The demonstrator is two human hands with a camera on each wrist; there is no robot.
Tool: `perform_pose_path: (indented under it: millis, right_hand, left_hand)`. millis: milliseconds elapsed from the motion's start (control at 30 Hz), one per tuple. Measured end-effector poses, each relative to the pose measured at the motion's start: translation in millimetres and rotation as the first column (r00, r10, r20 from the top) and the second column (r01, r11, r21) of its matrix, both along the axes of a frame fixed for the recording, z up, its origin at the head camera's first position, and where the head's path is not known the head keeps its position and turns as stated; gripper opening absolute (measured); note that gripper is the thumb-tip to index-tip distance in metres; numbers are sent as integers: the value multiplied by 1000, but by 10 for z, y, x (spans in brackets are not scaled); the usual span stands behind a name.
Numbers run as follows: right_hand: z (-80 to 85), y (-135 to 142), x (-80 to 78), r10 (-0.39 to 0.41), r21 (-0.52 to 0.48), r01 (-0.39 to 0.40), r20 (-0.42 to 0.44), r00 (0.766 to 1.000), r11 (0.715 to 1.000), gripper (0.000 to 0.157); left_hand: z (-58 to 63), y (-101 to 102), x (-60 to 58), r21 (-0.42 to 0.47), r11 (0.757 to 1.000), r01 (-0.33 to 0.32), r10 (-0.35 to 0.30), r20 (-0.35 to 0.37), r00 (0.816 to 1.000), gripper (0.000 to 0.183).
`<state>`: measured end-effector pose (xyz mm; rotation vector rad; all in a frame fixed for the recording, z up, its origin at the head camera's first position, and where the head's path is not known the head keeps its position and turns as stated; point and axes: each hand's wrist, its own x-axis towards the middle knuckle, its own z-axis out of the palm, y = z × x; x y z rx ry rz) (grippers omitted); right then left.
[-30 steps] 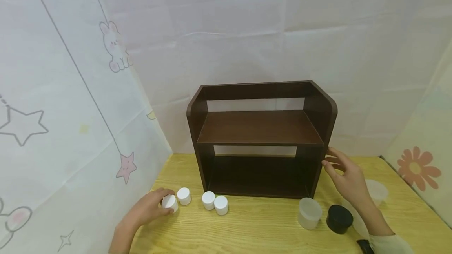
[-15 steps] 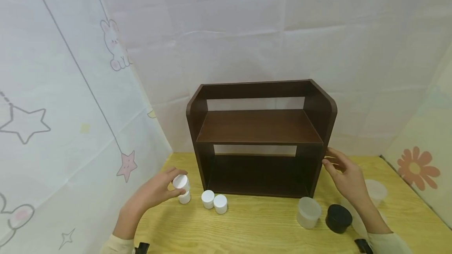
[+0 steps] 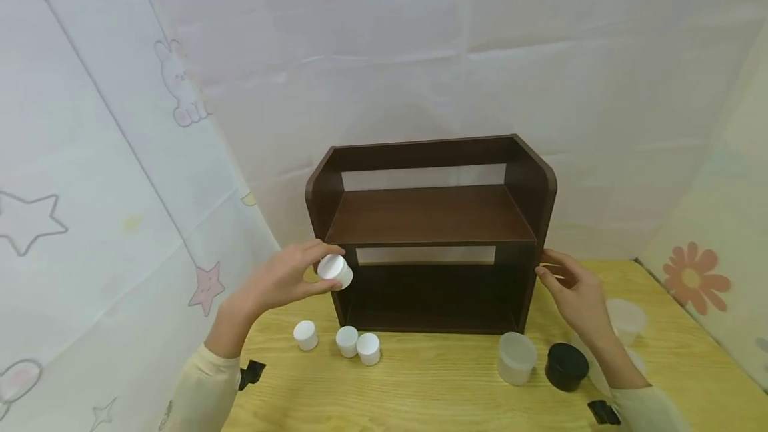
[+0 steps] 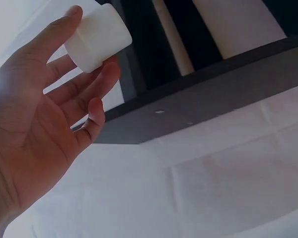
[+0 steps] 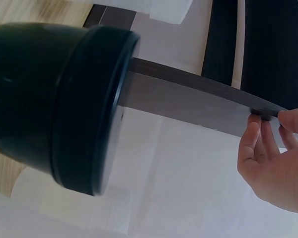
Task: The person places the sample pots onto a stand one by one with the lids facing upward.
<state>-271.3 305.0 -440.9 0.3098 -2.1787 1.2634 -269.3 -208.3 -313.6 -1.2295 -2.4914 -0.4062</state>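
My left hand [image 3: 285,275] pinches a small white lidded jar [image 3: 335,271] between thumb and fingers, raised above the table. In the head view the jar overlaps the left side panel of a dark brown two-tier shelf [image 3: 432,215]. The left wrist view shows the white jar [image 4: 102,37] held near the fingertips, the lower fingers loosely bent. At the shelf's right side, my right hand [image 3: 573,299] rests its fingertips and thumb against the side panel [image 5: 188,99], close to its front edge. Both shelf tiers show bare.
One white jar [image 3: 306,335] stands at the left, with two more white jars [image 3: 357,345] side by side before the shelf. At the right are a translucent tub [image 3: 517,359], a dark round tub [image 3: 567,367] and further pale containers [image 3: 627,319] partly behind my right arm.
My left hand has lifted one white jar off the table at the left and carried it up and right to the shelf. My right hand stays at the shelf's side; the head view shifts slightly.
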Motion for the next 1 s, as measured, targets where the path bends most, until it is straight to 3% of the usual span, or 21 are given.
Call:
perform_pose_path:
  millis: [267,500,567,667,833,1000]
  right_hand:
    - [-17,-61,1,4,-15,-4,9,1000,1000,41]
    - [3,-122,-5,1,-26,-1,-1,1000,1000,39]
    - [3,-142,-19,1,-35,-1,-7,1000,999,39]
    - [-2,-187,-30,1,-50,-1,-13,1000,999,39]
    - [-16,-280,-46,16,-52,-17,-22,1000,999,39]
    - [-17,-350,-97,22,-51,-24,-36,999,998,38]
  left_hand:
    - [476,276,-91,-66,997,43,-49,-94,994,52]
    - [717,442,-288,-138,990,21,-36,-108,994,48]
    - [747,466,-367,-144,989,-25,9,-109,994,49]
    - [754,484,-494,-132,981,-142,127,-118,985,52]
    - [698,485,-647,-39,941,-337,333,-71,940,51]
    - [667,545,-715,37,902,-430,430,8,903,49]
